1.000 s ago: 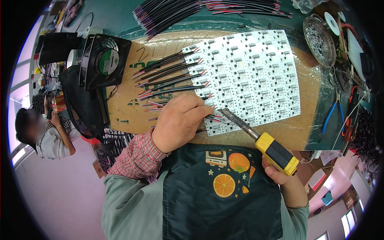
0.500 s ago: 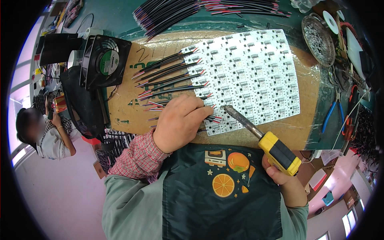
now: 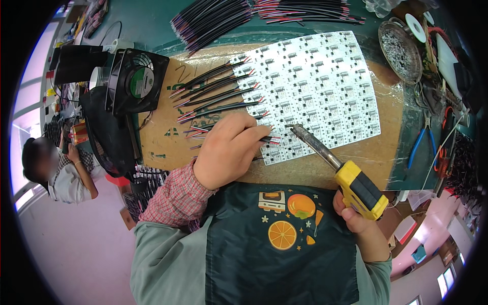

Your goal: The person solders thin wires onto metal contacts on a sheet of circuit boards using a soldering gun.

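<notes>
- We find the left hand [image 3: 227, 150] at the centre of the frame, palm down on the brown work board [image 3: 356, 162], its fingers curled narrowly and pinching a thin wire pair [image 3: 270, 138] with red and black ends.
- The wire's stripped ends lie on the lower left corner of the white circuit panel [image 3: 325, 86], which covers the upper middle and right of the board.
- The right hand [image 3: 356, 221], at the lower right, is closed around the yellow handle of a soldering iron [image 3: 335, 165]; we see its thumb and fingers wrapped about the grip.
- The iron's metal shaft runs up and left, and its tip sits just beside the wire ends at the panel's lower edge; we cannot tell whether tip and wire touch.
- Left of the panel, a row of wired leads [image 3: 218, 94] fans out toward the upper left, their red ends meeting the panel's left edge.
- A black fan [image 3: 134, 81] stands tilted at the upper left of the board.
- A bundle of loose wires [image 3: 213, 18] lies along the top of the frame.
- A round metal dish [image 3: 401, 48] sits at the upper right, with blue-handled pliers [image 3: 422, 142] below it at the right edge.
- Another person [image 3: 56, 168] sits at the far left.
</notes>
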A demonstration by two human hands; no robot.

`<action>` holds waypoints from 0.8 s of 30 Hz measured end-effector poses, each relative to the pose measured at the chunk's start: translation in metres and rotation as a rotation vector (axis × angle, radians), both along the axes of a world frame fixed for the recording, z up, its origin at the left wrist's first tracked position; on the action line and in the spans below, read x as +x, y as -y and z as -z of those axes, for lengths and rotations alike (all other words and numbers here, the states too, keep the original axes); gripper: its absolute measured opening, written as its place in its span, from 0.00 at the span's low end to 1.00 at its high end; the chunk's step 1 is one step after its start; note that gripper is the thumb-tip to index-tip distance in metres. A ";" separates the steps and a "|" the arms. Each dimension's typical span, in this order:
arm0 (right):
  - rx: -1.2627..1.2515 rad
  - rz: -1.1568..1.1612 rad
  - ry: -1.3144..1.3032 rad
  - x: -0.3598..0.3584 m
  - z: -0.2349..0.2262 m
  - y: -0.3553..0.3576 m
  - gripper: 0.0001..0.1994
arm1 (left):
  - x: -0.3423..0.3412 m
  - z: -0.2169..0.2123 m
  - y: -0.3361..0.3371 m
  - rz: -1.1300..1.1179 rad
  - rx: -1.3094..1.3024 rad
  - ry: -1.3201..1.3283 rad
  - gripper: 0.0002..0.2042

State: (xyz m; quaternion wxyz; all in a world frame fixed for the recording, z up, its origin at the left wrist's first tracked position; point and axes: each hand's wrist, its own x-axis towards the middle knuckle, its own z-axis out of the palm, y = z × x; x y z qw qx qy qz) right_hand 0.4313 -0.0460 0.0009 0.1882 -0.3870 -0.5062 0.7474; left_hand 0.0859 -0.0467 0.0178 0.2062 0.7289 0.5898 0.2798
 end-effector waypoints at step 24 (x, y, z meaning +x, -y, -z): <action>0.307 -0.133 0.050 -0.003 -0.005 -0.008 0.20 | 0.012 0.003 0.018 0.067 0.086 -0.159 0.15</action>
